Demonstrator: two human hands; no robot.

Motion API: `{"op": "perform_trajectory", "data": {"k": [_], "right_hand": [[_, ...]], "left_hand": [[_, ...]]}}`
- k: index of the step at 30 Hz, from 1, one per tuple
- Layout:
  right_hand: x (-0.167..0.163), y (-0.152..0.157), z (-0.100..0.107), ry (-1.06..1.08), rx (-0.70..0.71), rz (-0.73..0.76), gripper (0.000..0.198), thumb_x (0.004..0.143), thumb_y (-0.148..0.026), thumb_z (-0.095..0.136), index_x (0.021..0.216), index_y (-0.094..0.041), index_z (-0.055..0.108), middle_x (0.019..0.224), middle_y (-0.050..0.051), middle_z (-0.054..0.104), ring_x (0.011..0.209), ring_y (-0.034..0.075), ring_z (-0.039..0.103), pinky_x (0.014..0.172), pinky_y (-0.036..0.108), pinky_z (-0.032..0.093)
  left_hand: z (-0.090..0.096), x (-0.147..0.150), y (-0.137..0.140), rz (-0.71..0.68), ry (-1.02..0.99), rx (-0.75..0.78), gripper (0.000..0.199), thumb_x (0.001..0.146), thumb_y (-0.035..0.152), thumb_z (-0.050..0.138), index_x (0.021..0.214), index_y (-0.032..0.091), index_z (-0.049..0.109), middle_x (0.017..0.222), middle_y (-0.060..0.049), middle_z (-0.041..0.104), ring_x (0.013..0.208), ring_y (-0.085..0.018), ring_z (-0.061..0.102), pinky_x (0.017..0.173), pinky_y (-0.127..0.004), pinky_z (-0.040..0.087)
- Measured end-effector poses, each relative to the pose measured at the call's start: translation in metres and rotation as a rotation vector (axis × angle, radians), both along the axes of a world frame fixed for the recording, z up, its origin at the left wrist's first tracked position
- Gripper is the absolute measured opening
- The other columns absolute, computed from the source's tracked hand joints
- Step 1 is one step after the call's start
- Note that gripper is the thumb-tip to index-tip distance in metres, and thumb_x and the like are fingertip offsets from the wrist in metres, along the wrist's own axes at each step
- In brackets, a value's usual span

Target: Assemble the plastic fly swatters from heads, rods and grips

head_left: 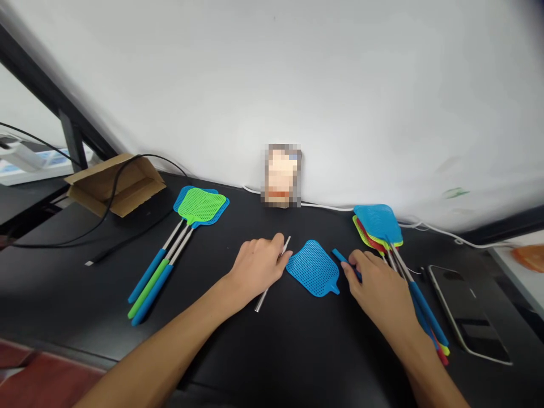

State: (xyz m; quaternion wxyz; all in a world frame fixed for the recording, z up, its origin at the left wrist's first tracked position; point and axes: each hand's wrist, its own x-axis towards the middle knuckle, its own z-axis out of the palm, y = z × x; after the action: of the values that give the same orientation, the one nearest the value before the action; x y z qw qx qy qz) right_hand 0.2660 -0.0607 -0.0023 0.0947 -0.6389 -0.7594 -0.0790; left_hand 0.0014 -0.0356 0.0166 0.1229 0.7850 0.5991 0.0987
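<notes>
My left hand (260, 262) is closed around a thin metal rod (262, 299) that slants over the black table. A blue fly swatter head (313, 268) lies detached between my hands, its short neck pointing toward the lower right. My right hand (378, 286) pinches a blue handle grip (339, 255), part of which is covered by the fingers. To the left lie several-coloured fly swatters (200, 205) with a green head on top of blue ones. Close to my right wrist rests a pile of fly swatters (379, 222) with blue, yellow-green and red heads.
An open cardboard box (121, 190) stands at the back left, with a black cable (108, 212) running over it. A smartphone (470, 313) lies at the right. A blurred upright item (281, 175) leans by the wall, near a white cable (327, 207).
</notes>
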Motion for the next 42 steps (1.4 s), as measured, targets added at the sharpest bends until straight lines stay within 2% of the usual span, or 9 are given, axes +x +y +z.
{"op": "perform_trajectory", "data": {"k": [5,10,20,25,28,30,32,37,42], "right_hand": [[0.002,0.001,0.002,-0.045,-0.071,-0.099,0.025,0.098,-0.036,0.058,0.079,-0.024,0.048,0.073,0.001,0.062,0.064,0.021,0.061,0.055,0.031,0.024],[-0.001,0.000,0.001,-0.008,-0.016,-0.056,0.025,0.098,-0.046,0.059,0.092,-0.023,0.053,0.080,0.002,0.064,0.073,0.023,0.063,0.059,0.031,0.032],[-0.002,-0.001,-0.005,0.033,0.018,0.023,0.017,0.101,-0.034,0.051,0.088,-0.023,0.051,0.083,0.003,0.064,0.081,0.024,0.064,0.063,0.033,0.036],[-0.004,-0.003,-0.004,0.004,0.042,0.041,0.019,0.103,-0.037,0.049,0.092,-0.022,0.053,0.086,0.005,0.065,0.083,0.025,0.063,0.065,0.033,0.038],[-0.006,-0.004,-0.003,-0.024,0.033,0.045,0.017,0.103,-0.037,0.050,0.095,-0.023,0.054,0.090,0.005,0.066,0.087,0.026,0.064,0.065,0.033,0.039],[-0.008,-0.005,-0.002,-0.043,0.027,0.043,0.016,0.103,-0.036,0.050,0.095,-0.023,0.054,0.091,0.006,0.066,0.089,0.027,0.065,0.065,0.034,0.039],[-0.009,-0.006,-0.001,-0.056,0.026,0.044,0.016,0.103,-0.036,0.050,0.094,-0.023,0.054,0.092,0.006,0.066,0.090,0.027,0.065,0.065,0.034,0.039],[-0.013,-0.006,0.000,-0.053,0.031,0.057,0.019,0.103,-0.037,0.049,0.092,-0.023,0.052,0.090,0.006,0.066,0.087,0.026,0.065,0.065,0.034,0.039],[-0.014,-0.007,-0.001,-0.059,0.009,0.056,0.017,0.103,-0.034,0.049,0.091,-0.023,0.051,0.089,0.005,0.065,0.086,0.026,0.064,0.063,0.034,0.037]], "left_hand": [[0.003,0.000,-0.004,-0.009,0.095,0.025,0.040,0.098,0.049,0.052,0.075,0.019,0.063,0.067,-0.008,0.068,0.071,-0.034,0.073,0.063,-0.037,0.045],[-0.003,0.003,-0.006,-0.060,0.183,0.089,0.036,0.099,0.040,0.049,0.077,0.018,0.067,0.067,-0.010,0.069,0.068,-0.033,0.074,0.060,-0.036,0.046],[-0.004,0.000,-0.012,-0.202,0.239,0.140,0.033,0.101,0.018,0.038,0.080,0.015,0.063,0.065,-0.011,0.067,0.063,-0.030,0.071,0.054,-0.034,0.042],[0.000,0.004,-0.019,-0.189,0.132,0.156,0.043,0.103,0.044,0.041,0.081,0.016,0.065,0.069,-0.010,0.070,0.065,-0.030,0.072,0.057,-0.035,0.044],[-0.005,0.012,-0.026,-0.226,0.058,0.137,0.054,0.092,0.067,0.054,0.084,0.015,0.068,0.073,-0.010,0.072,0.069,-0.032,0.072,0.061,-0.038,0.048],[-0.009,0.018,-0.031,-0.273,0.039,0.122,0.057,0.086,0.071,0.061,0.083,0.015,0.069,0.073,-0.010,0.072,0.071,-0.032,0.072,0.063,-0.040,0.050],[-0.012,0.024,-0.036,-0.307,0.035,0.115,0.051,0.085,0.066,0.064,0.082,0.015,0.069,0.071,-0.010,0.070,0.071,-0.032,0.071,0.066,-0.042,0.051],[-0.010,0.030,-0.041,-0.337,0.045,0.098,0.021,0.088,0.031,0.059,0.079,0.015,0.069,0.073,-0.010,0.071,0.070,-0.030,0.071,0.066,-0.042,0.051],[-0.006,0.023,-0.031,-0.210,0.076,0.031,0.027,0.093,0.027,0.049,0.077,0.016,0.068,0.068,-0.011,0.070,0.063,-0.029,0.070,0.056,-0.036,0.043]]}}
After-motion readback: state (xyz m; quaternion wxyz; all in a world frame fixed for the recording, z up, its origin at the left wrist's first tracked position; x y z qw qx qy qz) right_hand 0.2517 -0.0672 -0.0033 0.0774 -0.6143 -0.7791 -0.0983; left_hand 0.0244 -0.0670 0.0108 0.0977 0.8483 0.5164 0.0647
